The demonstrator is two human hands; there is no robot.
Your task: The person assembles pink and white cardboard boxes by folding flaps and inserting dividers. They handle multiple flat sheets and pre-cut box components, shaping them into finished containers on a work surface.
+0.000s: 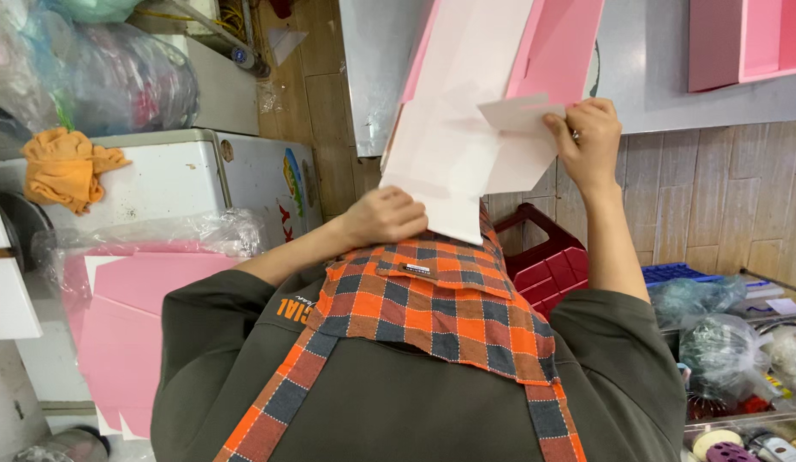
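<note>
I look down my chest, over an orange and grey checked apron (pixel 432 299). A flat pink and white cardboard box blank (pixel 466 111) is held up between my hands against the edge of a steel table (pixel 654 77). My left hand (pixel 385 216) grips its lower white edge close to my body. My right hand (pixel 586 137) pinches a white flap at the blank's right side.
A pink box (pixel 748 38) stands on the steel table at the top right. A stack of pink blanks in clear plastic (pixel 124 316) lies at my left, beside a white chest with an orange cloth (pixel 64 167). Red and blue crates (pixel 552 265) and bagged goods sit at the right.
</note>
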